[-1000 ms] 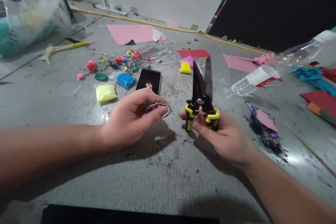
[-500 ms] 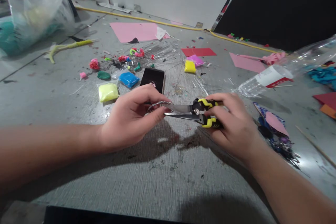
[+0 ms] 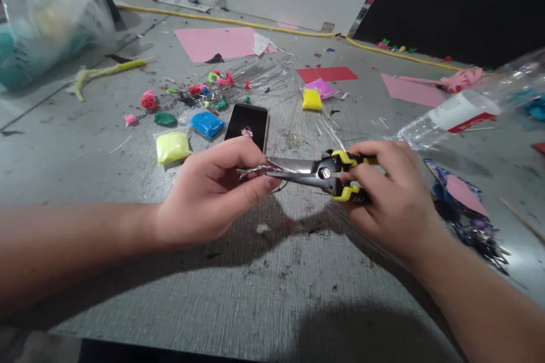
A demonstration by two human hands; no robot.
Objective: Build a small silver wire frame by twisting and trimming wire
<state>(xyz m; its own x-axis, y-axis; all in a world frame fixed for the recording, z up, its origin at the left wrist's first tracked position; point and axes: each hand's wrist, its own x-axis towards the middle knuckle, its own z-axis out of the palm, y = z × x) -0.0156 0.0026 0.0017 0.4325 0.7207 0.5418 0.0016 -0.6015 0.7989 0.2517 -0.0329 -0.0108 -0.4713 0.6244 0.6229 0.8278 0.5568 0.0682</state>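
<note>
My left hand [image 3: 213,193] is closed around a small coil of thin silver wire [image 3: 255,171], pinched between thumb and fingers just above the grey floor. My right hand [image 3: 392,193] grips the yellow-and-black handles of a pair of snips [image 3: 317,173]. The snips lie level, blades pointing left, and their tips meet the wire at my left fingertips. A black phone [image 3: 248,121] lies flat just behind my left hand.
Clay lumps lie behind the phone: pale yellow [image 3: 172,147], blue [image 3: 206,124], green [image 3: 164,119], yellow [image 3: 311,100]. Pink paper sheets [image 3: 213,42], a red sheet [image 3: 327,74], a toppled clear plastic bottle [image 3: 464,110] at right, a plastic bag [image 3: 46,17] at far left.
The snips swung from upright down to level, blades pointing left, and closed in on the wire in my left hand. My left hand has barely moved.
</note>
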